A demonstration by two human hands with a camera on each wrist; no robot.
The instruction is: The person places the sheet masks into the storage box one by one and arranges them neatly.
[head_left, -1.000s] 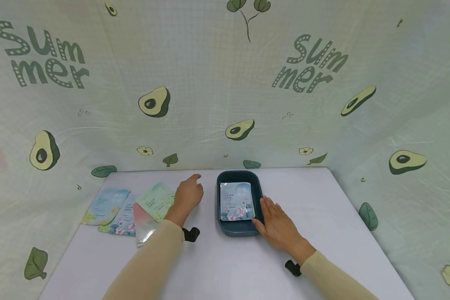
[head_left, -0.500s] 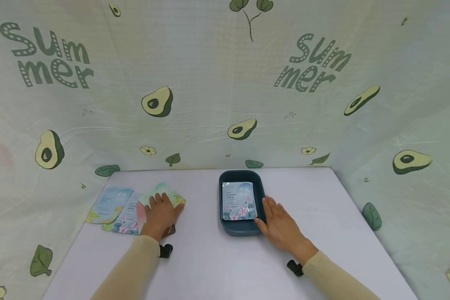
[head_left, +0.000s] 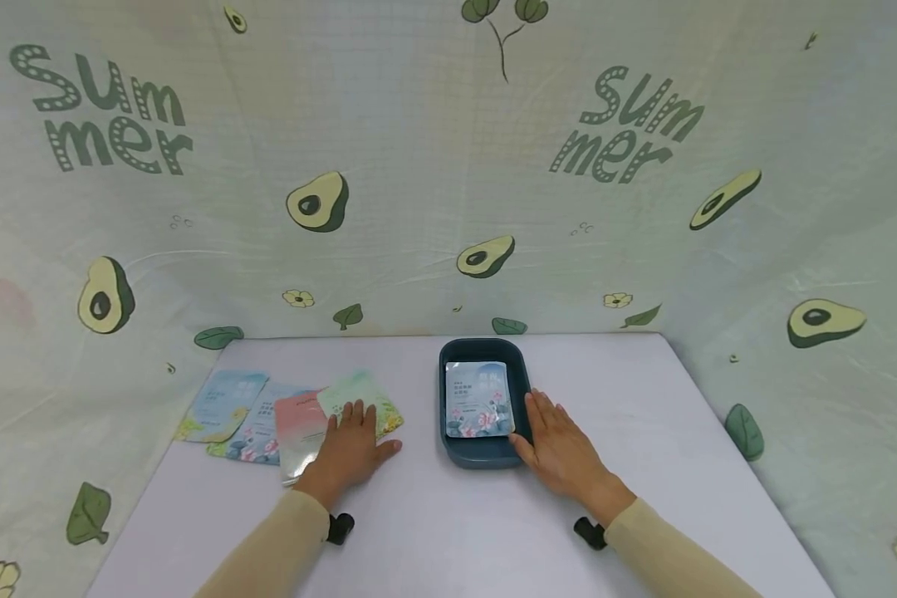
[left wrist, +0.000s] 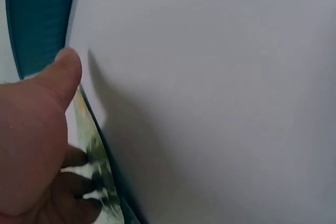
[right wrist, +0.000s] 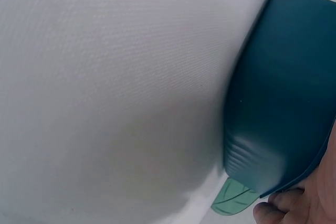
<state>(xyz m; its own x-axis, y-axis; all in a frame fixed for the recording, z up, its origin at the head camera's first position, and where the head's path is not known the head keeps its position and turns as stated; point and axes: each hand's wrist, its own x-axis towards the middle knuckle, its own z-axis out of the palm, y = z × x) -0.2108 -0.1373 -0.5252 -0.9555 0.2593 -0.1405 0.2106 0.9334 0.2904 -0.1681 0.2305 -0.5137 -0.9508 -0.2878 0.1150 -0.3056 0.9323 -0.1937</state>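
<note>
My left hand (head_left: pixel 355 448) rests on a green face-mask sachet (head_left: pixel 357 390), fingers spread and fairly straight, thumb held out to the side. In the left wrist view, the sachet (left wrist: pixel 90 124) shows under the fingertips. A pink-and-silver sachet (head_left: pixel 299 428) lies partly beneath it. Farther left, two blue floral sachets, one at the edge (head_left: pixel 227 403) and one beside it (head_left: pixel 257 432), overlap. My right hand (head_left: pixel 564 453) lies flat against the right rim of a dark teal tray (head_left: pixel 482 457), fingers straight. Inside the tray lies a blue floral sachet (head_left: pixel 480 399).
All of this is on a white table (head_left: pixel 433 531). Behind it hangs a pale curtain (head_left: pixel 404 166) printed with avocados and leaves, meeting the table's back edge. Black camera mounts sit at both wrists.
My left hand came from beside the tray back to the sachets, then moved right with the green sachet, which slid off more of the pink one. The right hand and tray stayed put.
</note>
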